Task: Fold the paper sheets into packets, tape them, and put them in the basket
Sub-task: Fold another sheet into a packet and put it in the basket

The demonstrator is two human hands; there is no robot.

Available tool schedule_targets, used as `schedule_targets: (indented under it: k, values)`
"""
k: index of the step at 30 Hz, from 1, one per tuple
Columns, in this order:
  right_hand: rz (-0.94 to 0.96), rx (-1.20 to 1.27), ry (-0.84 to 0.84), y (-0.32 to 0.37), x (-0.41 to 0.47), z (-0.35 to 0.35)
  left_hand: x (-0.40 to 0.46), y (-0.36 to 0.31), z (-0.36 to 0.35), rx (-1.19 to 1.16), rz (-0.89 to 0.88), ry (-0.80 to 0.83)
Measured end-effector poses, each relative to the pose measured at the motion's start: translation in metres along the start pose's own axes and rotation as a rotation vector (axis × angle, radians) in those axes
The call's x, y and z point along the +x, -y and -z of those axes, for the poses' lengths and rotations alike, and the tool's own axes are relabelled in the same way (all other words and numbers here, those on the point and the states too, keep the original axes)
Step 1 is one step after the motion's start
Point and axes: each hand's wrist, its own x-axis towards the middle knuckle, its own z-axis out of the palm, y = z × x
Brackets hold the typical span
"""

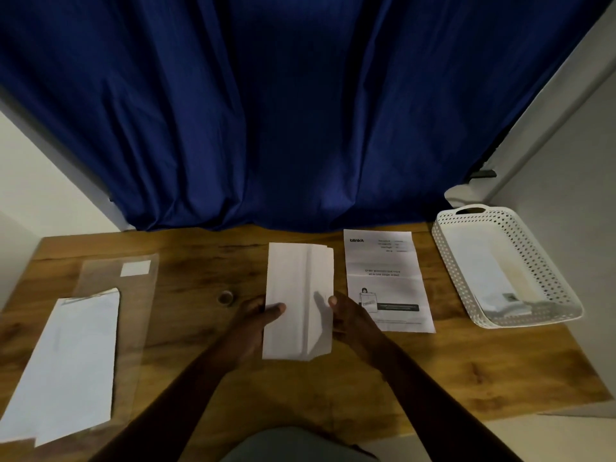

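A white paper sheet (300, 295), folded lengthwise into a narrow strip, sits at the table's middle. My left hand (255, 323) grips its left edge, thumb on top. My right hand (350, 320) holds its right edge, thumb on the paper. A printed sheet (386, 278) lies flat just to the right. The white perforated basket (546, 271) stands at the far right with a folded packet (490, 281) inside. A small roll of clear tape (226, 297) rests left of my left hand.
A folded white sheet (71, 365) lies on a clear plastic sleeve (146, 295) at the left, with a small white label (135, 268) above it. A blue curtain (283, 111) hangs behind the wooden table (466, 371). White walls flank both sides.
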Motion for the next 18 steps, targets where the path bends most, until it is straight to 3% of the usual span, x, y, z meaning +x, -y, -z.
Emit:
schedule_targets:
  k: [5,12,18]
  values:
    - [0.02,0.255,0.174,0.025,0.0,-0.024,-0.006,-0.018,0.01,-0.055,-0.022,-0.08]
    - [0.02,0.258,0.146,0.034,0.002,-0.041,-0.009,-0.02,0.016,-0.04,-0.026,-0.099]
    - [0.057,0.198,0.215,0.038,0.004,-0.055,-0.01,-0.029,0.003,-0.027,-0.039,-0.088]
